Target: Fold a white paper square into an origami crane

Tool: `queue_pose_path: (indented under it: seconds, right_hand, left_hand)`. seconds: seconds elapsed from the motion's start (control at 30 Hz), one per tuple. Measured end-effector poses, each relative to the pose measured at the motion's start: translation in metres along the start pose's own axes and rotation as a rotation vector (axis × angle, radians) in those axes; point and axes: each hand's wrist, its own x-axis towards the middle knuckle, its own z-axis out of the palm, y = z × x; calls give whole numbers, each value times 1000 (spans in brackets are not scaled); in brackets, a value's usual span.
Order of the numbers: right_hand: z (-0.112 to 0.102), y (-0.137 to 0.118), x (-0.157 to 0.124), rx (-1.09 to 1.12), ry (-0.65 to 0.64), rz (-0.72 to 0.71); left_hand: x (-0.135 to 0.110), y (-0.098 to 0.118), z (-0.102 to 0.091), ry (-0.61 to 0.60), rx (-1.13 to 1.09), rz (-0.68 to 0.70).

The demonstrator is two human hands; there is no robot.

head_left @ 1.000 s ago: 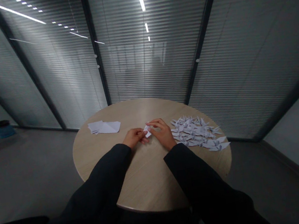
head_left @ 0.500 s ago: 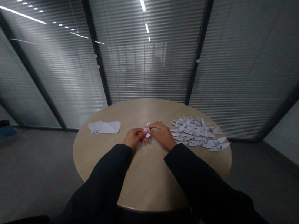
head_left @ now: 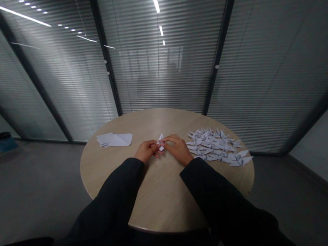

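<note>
Folded white paper [head_left: 161,138] is being held in front of the person, over the middle part of a round table [head_left: 162,193], in the head view, which is the only view. The left hand [head_left: 146,151] is gripping it from the left with thumb and fingers, and the right hand [head_left: 179,149] is pinching it from the other side, so mainly a pointed tip and a small lower part are showing. Probably the fingertips are meeting so closely because this small paper is needing fine control. Whether it is touching the wood, I cannot tell.

Flat sheets [head_left: 120,140] are lying overlapped toward the far left, perhaps for easy reach. Many folded figures [head_left: 216,144] are sitting close together just beside the right hand, and this placing is seemingly keeping them separate from the flat sheets.

The tabletop is showing pale wood grain. Behind it, glass panels with blinds [head_left: 157,78] are reflecting bright lamps. On the grey floor [head_left: 49,177], two blue bins [head_left: 5,144] are standing at the left, in rather dim light.
</note>
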Motion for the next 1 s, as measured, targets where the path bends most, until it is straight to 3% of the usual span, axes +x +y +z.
queue_pose_path:
  seconds: [0.43, 1.0]
  right_hand:
    - [-1, 3, 0, 39, 1, -18]
    - [-2, 4, 1, 101, 8, -39]
  left_hand:
    - [2, -3, -5, -41, -194, 28]
    - [-3, 9, 4, 90, -420, 5]
